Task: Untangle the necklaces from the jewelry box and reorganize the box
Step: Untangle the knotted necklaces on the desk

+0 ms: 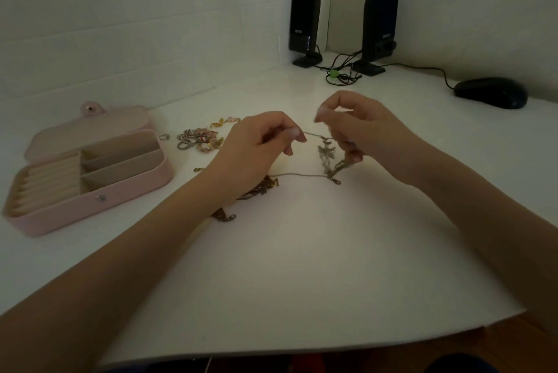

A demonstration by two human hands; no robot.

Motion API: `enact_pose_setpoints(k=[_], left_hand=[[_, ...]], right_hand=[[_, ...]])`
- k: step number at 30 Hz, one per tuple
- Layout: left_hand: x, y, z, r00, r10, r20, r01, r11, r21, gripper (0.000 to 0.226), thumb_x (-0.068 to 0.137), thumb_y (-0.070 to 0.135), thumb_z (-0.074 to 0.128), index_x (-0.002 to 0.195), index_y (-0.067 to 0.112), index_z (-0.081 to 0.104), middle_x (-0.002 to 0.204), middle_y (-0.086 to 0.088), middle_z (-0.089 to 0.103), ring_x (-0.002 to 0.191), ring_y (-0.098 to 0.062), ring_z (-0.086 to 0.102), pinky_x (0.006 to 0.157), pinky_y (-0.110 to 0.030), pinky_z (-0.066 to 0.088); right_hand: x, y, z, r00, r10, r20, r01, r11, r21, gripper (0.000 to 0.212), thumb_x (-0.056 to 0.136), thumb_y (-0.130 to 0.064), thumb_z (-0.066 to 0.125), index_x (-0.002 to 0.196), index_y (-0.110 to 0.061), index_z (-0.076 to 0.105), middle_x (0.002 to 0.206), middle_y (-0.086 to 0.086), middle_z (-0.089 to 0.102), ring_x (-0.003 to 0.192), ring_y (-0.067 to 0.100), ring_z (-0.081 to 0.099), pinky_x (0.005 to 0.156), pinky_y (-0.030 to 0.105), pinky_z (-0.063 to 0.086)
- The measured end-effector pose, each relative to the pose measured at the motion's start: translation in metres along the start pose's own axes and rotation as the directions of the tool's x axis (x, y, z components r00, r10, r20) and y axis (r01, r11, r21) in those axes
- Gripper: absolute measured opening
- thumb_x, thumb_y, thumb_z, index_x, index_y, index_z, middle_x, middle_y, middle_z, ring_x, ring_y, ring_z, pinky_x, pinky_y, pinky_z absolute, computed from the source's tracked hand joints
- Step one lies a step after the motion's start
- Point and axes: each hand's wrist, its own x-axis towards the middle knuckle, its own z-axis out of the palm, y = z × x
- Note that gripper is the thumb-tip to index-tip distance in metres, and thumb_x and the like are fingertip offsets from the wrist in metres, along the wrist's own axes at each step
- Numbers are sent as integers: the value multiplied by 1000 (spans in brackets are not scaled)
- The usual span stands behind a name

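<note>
A pink jewelry box (90,206) lies open at the left of the white desk, its beige compartments bare. My left hand (256,143) pinches a thin chain at its fingertips. My right hand (356,128) holds the other part of the tangled necklaces (330,158), which hang between both hands just above the desk. A thin strand (299,175) trails from the tangle back under my left wrist. More dark chains (259,188) lie on the desk below my left forearm, partly hidden by it.
A heap of rings and bracelets (199,138) lies between the box and my left hand. Two black speakers (305,25) (379,28) with cables stand at the back wall. A black mouse (490,92) sits at the far right. The desk's front edge (302,342) runs near me.
</note>
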Motion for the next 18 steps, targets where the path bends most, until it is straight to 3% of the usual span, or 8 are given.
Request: enact_pose_setpoints(k=[5, 8, 12, 15, 18], left_hand=[[-1, 3, 3, 998, 54, -12, -54, 998, -27, 18, 97, 17, 51, 85, 21, 63, 63, 11, 57, 55, -1, 44, 52, -11, 32], [-1, 4, 4, 997, 72, -4, -72, 996, -50, 18, 97, 16, 50, 87, 20, 64, 62, 11, 55, 56, -2, 45, 54, -14, 33], [2, 4, -1, 997, 31, -76, -43, 987, -153, 22, 99, 17, 47, 84, 25, 62, 58, 12, 52, 59, -12, 45, 56, -22, 36], [4, 4, -6, 988, -52, -148, 12, 964, -264, 26, 99, 15, 45, 81, 23, 60, 56, 13, 50, 54, -5, 41, 53, -17, 34], [8, 1, -14, 955, -152, -255, 55, 934, -352, 30, 100, 12, 42, 76, 23, 57, 53, 12, 47, 50, -3, 38, 49, -16, 31]], right_hand=[[1, 2, 6, 994, -112, -14, 109, 983, -145, 23, 78, -34, 75, 99, -27, 71, 67, -9, 51, 56, 8, 38, 51, 13, 32], [2, 7, 10, 984, -176, -33, 159, 944, -291, 14, 76, -33, 77, 89, -35, 71, 84, -9, 50, 62, 1, 39, 58, 8, 32], [5, 11, 8, 977, -191, -92, 149, 929, -340, 9, 76, -31, 77, 85, -32, 73, 116, -13, 52, 103, -9, 46, 83, 6, 33], [4, 11, 7, 994, -107, -24, 98, 961, -260, 6, 81, -22, 74, 86, -20, 75, 96, -8, 71, 90, 0, 64, 78, 5, 43], [3, 12, 7, 999, -50, -5, 49, 986, -158, 5, 85, -15, 70, 87, -14, 74, 76, -2, 73, 70, 2, 67, 66, 8, 47]])
